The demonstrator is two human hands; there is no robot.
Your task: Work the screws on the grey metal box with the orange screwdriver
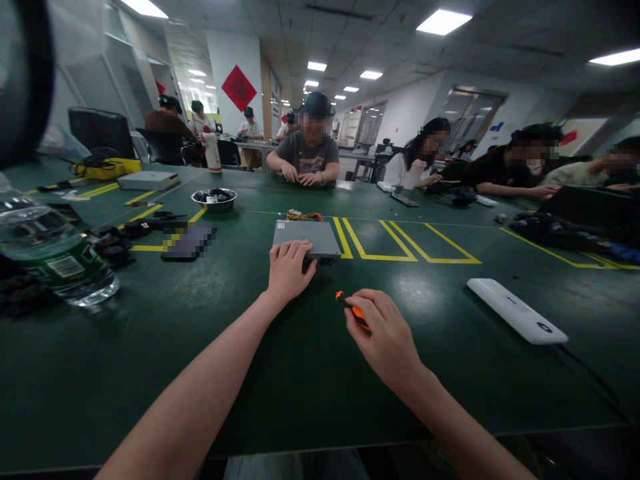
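A grey metal computer power supply (313, 235) lies on the green table, with a bundle of coloured wires (305, 215) behind it. My left hand (291, 270) grips its near left corner, fingers over the top and thumb at the front side. Closer to me and to the right, my right hand (383, 327) is closed around an orange and black screwdriver (359, 316). The screwdriver's black and orange end points up and left, apart from the power supply. Part of its handle is hidden by my fingers, and I cannot make out a shaft.
Right of my hands lies a white power bank-like device (515, 310) with a black cable. A water bottle (55, 247), a phone (189, 241) and a metal bowl (214, 200) of small dark parts stand left. Yellow tape (390, 257) marks the table. A person (310, 153) sits opposite.
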